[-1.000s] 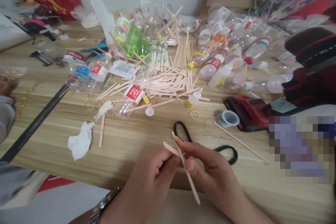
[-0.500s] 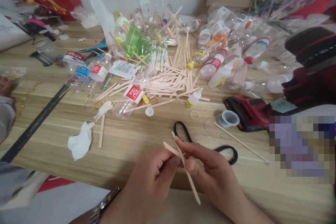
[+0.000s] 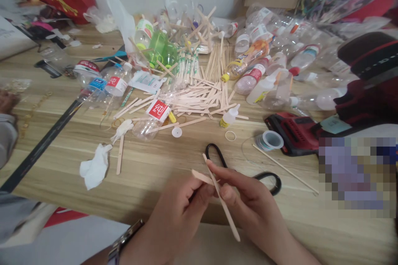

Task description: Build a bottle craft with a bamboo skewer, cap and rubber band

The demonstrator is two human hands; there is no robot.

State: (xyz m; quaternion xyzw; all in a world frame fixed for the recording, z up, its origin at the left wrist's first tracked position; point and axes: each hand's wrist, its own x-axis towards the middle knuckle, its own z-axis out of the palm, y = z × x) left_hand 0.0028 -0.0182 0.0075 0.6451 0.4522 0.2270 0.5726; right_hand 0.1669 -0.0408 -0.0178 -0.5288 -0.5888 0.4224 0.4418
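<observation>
Two thin wooden craft sticks cross each other just above the near edge of the wooden table. My left hand, with a watch on its wrist, pinches them from the left. My right hand pinches them from the right, thumb and forefinger closed at the crossing. The longer stick slants down to the right below my fingers. Black-handled scissors lie flat right behind my right hand.
A pile of craft sticks and skewers fills the table's middle, ringed by empty plastic bottles, a small glue bottle, a thread spool, a crumpled tissue and a red tool. Another person's sleeve shows at the left edge.
The sticks' lower end has shifted slightly down and right between my fingers. Nothing else has moved.
</observation>
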